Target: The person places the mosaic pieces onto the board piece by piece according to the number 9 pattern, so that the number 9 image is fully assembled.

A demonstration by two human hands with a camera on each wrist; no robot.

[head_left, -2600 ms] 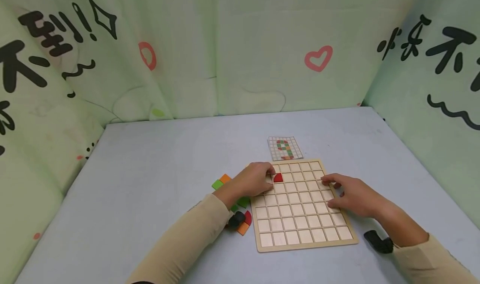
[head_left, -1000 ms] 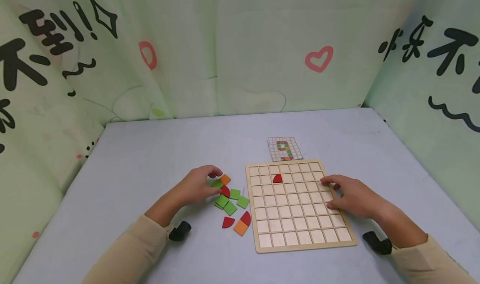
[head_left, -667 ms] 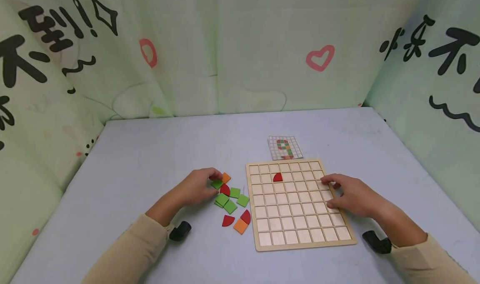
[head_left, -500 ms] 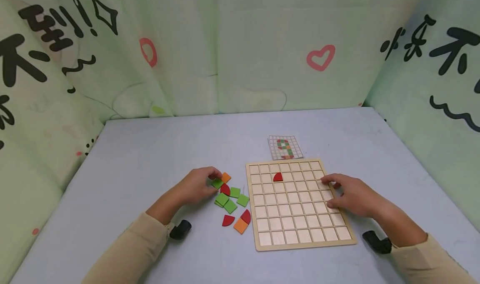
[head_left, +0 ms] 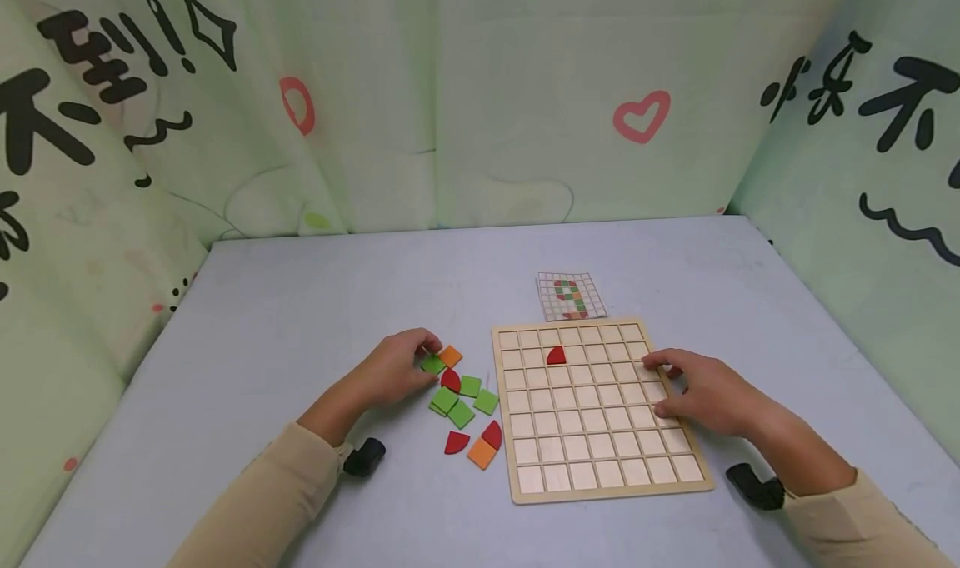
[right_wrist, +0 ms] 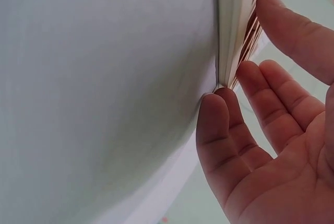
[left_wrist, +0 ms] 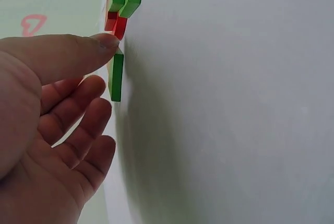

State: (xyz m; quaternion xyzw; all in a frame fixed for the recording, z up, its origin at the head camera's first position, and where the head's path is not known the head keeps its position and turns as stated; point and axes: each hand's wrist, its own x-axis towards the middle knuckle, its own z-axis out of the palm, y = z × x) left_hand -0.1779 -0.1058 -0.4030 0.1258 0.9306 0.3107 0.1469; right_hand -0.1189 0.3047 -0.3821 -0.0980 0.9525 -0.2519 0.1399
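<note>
Touching board (head_left: 594,422) edge, right hand (head_left: 708,391), tiles (head_left: 461,416), roomy tabletop (head_left: 337,301)

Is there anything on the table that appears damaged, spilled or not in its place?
Nothing looks damaged or spilled. The loose pieces lie at mixed angles left of the grid board, so they look untidy, but nothing seems truly wrong.

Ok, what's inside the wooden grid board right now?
One red quarter-circle tile lies in the grid board, second row from the far edge, third cell from the left. The right hand partly covers some right-side cells; what lies beneath it can't be seen.
</note>
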